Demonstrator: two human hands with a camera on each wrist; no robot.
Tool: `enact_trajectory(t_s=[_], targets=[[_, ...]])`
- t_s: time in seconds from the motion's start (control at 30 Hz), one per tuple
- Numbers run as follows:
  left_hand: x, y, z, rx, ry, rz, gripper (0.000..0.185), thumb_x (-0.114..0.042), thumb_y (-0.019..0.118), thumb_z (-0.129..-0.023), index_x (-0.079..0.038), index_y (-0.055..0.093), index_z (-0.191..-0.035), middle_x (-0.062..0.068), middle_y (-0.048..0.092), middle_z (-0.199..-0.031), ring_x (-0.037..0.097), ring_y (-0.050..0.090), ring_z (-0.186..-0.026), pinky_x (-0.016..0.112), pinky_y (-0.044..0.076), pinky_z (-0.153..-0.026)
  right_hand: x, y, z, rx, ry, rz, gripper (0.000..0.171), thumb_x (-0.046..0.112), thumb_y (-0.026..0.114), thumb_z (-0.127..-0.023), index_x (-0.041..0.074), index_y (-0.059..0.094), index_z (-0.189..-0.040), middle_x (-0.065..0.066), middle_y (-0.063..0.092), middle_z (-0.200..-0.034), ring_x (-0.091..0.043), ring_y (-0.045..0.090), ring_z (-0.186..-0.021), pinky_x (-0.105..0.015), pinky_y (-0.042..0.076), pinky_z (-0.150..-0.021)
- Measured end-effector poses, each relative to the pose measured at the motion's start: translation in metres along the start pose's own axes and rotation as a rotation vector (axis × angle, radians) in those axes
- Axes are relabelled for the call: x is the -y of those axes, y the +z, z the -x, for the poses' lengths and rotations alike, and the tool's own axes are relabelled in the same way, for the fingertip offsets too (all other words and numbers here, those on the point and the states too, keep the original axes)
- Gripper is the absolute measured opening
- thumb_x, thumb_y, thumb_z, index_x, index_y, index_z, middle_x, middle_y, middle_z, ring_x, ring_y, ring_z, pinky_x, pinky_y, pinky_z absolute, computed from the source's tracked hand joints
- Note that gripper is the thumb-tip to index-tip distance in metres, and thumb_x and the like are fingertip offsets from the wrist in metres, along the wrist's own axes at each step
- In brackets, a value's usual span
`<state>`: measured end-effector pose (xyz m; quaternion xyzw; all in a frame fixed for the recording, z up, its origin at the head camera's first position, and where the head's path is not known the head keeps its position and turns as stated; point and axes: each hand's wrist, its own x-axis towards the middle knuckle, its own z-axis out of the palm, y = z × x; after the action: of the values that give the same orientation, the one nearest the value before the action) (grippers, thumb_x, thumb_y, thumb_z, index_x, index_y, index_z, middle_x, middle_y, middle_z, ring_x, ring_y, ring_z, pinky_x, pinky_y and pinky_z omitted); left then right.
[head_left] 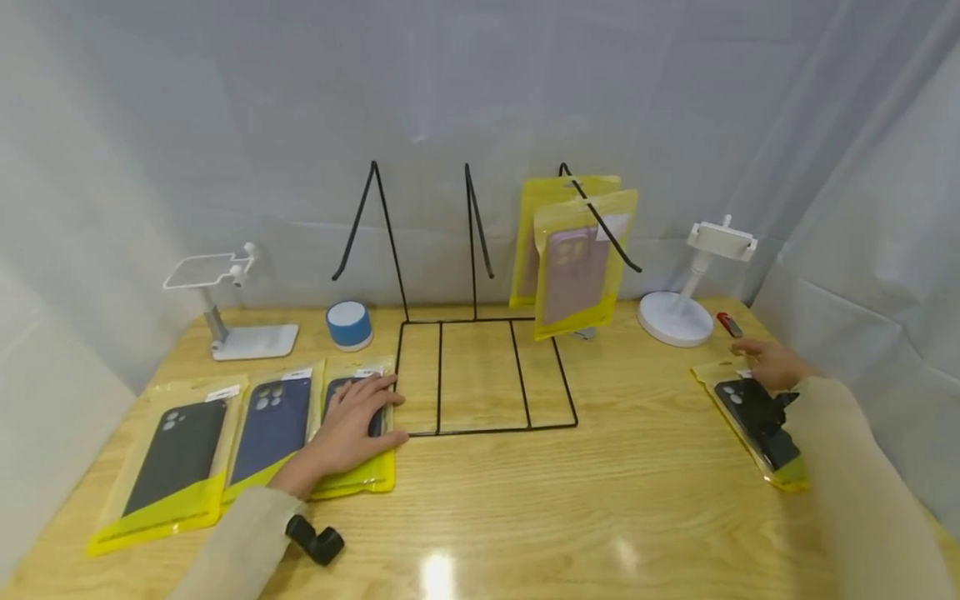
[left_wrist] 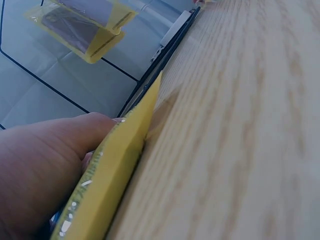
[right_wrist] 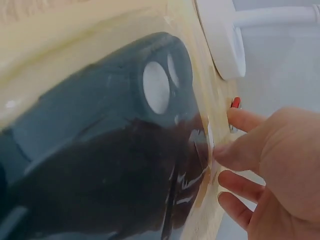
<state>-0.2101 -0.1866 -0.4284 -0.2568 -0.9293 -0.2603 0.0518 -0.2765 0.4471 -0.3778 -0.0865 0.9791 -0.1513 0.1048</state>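
My left hand [head_left: 348, 425] lies flat, fingers straight, on a yellow packet with a dark phone case [head_left: 367, 475], the rightmost of three in a row on the left. In the left wrist view my thumb [left_wrist: 45, 165] rests against that packet's yellow edge [left_wrist: 115, 170]. My right hand [head_left: 772, 364] is at the far right, at the top end of another yellow packet holding a black phone case [head_left: 731, 396]. In the right wrist view its fingers [right_wrist: 275, 165] are relaxed, with the thumb tip touching the packet's [right_wrist: 115, 150] edge.
A black wire display rack [head_left: 495, 431] stands mid-table, with two yellow packets [head_left: 577, 267] hanging on its right hook. Two more packets [head_left: 180, 454] [head_left: 273, 421] lie at the left. White phone stands [head_left: 240, 337] [head_left: 675, 317], a blue round speaker [head_left: 348, 323] and a small red object [head_left: 729, 323] sit behind.
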Motion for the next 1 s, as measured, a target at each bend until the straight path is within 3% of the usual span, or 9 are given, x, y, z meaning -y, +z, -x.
enact_trajectory(t_s=[0.1, 0.17, 0.3, 0.4, 0.6, 0.7, 0.9, 1.0], targets=[[0.0, 0.001, 0.0, 0.004, 0.0, 0.0, 0.048, -0.036, 0.07, -0.086, -0.007, 0.062, -0.123, 0.017, 0.04, -0.149, 0.04, 0.026, -0.141, 0.063, 0.012, -0.111, -0.002, 0.0, 0.001, -0.019, 0.021, -0.031, 0.044, -0.003, 0.045, -0.083, -0.018, 0.046, -0.124, -0.041, 0.052, -0.118, -0.044, 0.053, -0.097, -0.048, 0.048, -0.081], [0.0, 0.001, 0.0, 0.009, -0.004, -0.005, 0.048, -0.037, 0.07, -0.086, -0.008, 0.061, -0.124, 0.017, 0.04, -0.15, 0.039, 0.026, -0.142, 0.063, 0.011, -0.112, -0.002, 0.0, 0.002, -0.02, 0.045, -0.065, 0.042, 0.0, 0.049, -0.083, -0.018, 0.048, -0.122, -0.037, 0.056, -0.107, -0.035, 0.053, -0.087, -0.038, 0.047, -0.071], [0.0, 0.001, 0.0, 0.007, -0.001, -0.011, 0.048, -0.036, 0.07, -0.086, -0.008, 0.061, -0.124, 0.017, 0.04, -0.149, 0.039, 0.026, -0.142, 0.063, 0.012, -0.111, -0.002, 0.0, 0.004, -0.015, 0.055, -0.076, 0.04, 0.005, 0.055, -0.086, -0.018, 0.053, -0.118, -0.033, 0.061, -0.101, -0.03, 0.057, -0.084, -0.039, 0.051, -0.07], [-0.001, 0.0, 0.0, -0.002, 0.01, -0.007, 0.048, -0.035, 0.071, -0.086, -0.007, 0.062, -0.123, 0.017, 0.04, -0.149, 0.04, 0.026, -0.141, 0.064, 0.012, -0.111, -0.003, -0.002, 0.007, -0.022, 0.009, -0.029, 0.034, 0.008, 0.057, -0.089, -0.018, 0.059, -0.11, -0.029, 0.066, -0.097, -0.025, 0.058, -0.079, -0.038, 0.051, -0.072], [-0.002, -0.001, 0.002, -0.017, 0.03, 0.004, 0.046, -0.035, 0.07, -0.087, -0.007, 0.062, -0.123, 0.018, 0.041, -0.148, 0.042, 0.028, -0.139, 0.065, 0.013, -0.109, -0.009, -0.001, 0.015, -0.062, -0.059, -0.032, 0.022, 0.011, 0.057, -0.095, -0.009, 0.065, -0.09, -0.003, 0.061, -0.073, -0.005, 0.045, -0.063, -0.024, 0.04, -0.058], [-0.004, 0.0, 0.001, -0.013, 0.029, 0.015, 0.046, -0.034, 0.07, -0.086, -0.007, 0.062, -0.123, 0.018, 0.042, -0.148, 0.042, 0.028, -0.139, 0.066, 0.013, -0.108, -0.009, 0.001, 0.02, -0.099, -0.072, -0.092, 0.02, 0.012, 0.055, -0.097, -0.004, 0.064, -0.089, -0.001, 0.058, -0.073, -0.003, 0.043, -0.061, -0.023, 0.038, -0.058], [-0.001, 0.002, 0.001, 0.003, 0.015, 0.026, 0.048, -0.036, 0.07, -0.087, -0.007, 0.062, -0.124, 0.017, 0.04, -0.149, 0.041, 0.026, -0.14, 0.066, 0.012, -0.109, 0.014, -0.006, 0.023, -0.139, -0.063, -0.142, 0.022, 0.011, 0.057, -0.097, -0.01, 0.061, -0.101, -0.007, 0.063, -0.081, -0.007, 0.049, -0.069, -0.024, 0.044, -0.063], [0.001, 0.002, -0.001, 0.007, 0.011, 0.017, 0.048, -0.037, 0.07, -0.087, -0.007, 0.061, -0.124, 0.017, 0.039, -0.15, 0.04, 0.025, -0.141, 0.065, 0.012, -0.109, 0.033, -0.014, 0.029, -0.163, -0.132, -0.156, 0.023, 0.008, 0.058, -0.095, -0.011, 0.06, -0.108, -0.01, 0.065, -0.082, -0.007, 0.052, -0.069, -0.024, 0.046, -0.063]])
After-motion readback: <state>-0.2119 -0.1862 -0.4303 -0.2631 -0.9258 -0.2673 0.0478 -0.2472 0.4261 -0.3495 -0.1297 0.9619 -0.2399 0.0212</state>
